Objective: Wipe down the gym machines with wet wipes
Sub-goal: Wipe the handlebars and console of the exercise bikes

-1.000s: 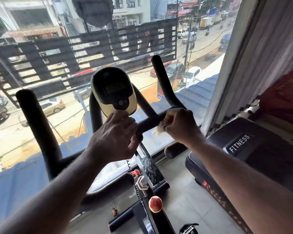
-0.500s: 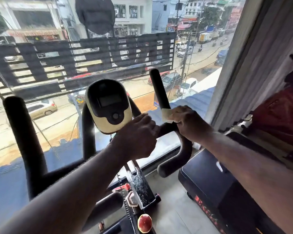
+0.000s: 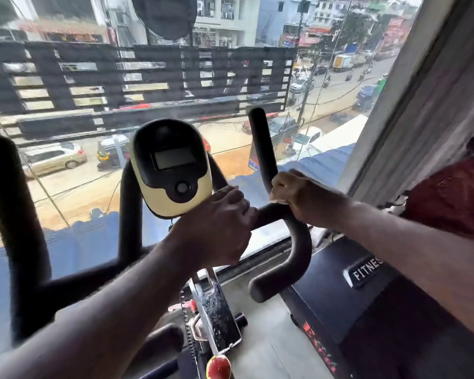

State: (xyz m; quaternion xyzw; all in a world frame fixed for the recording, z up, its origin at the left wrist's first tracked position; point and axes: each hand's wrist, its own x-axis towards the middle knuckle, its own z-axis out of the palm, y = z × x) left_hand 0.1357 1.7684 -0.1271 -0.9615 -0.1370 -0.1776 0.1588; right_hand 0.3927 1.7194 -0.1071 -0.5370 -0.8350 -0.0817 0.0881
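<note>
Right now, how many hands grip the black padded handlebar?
2, on the black padded handlebar: left hand beneath the cream-and-black oval console, right hand further right, over a pale wipe.

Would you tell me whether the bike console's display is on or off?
Appears off: the console screen is blank grey, no digits.

Single view, head-worn, wide-angle. Sits above and just behind the exercise bike's handlebar point(image 3: 301, 242), aimed forward and down. Very near: forearms point(image 3: 107, 324) in from the bottom-left corner and the right edge, left hand point(image 3: 216, 228) at centre, right hand point(image 3: 307, 201) just right of it, both on the handlebar's middle bar. Puts the console point(image 3: 173, 165) just left of centre, screen toward the lens. Faces straight through the window point(image 3: 230, 77) onto a street point(image 3: 74, 192) well below, filling the upper half. Takes in the handlebar's left end at the left edge, treadmill point(image 3: 353, 296) at lower right, floor point(image 3: 263, 351) at bottom centre. Bends straight lines near the frame edges, window frame point(image 3: 411, 110) leaning hard at right.
</note>
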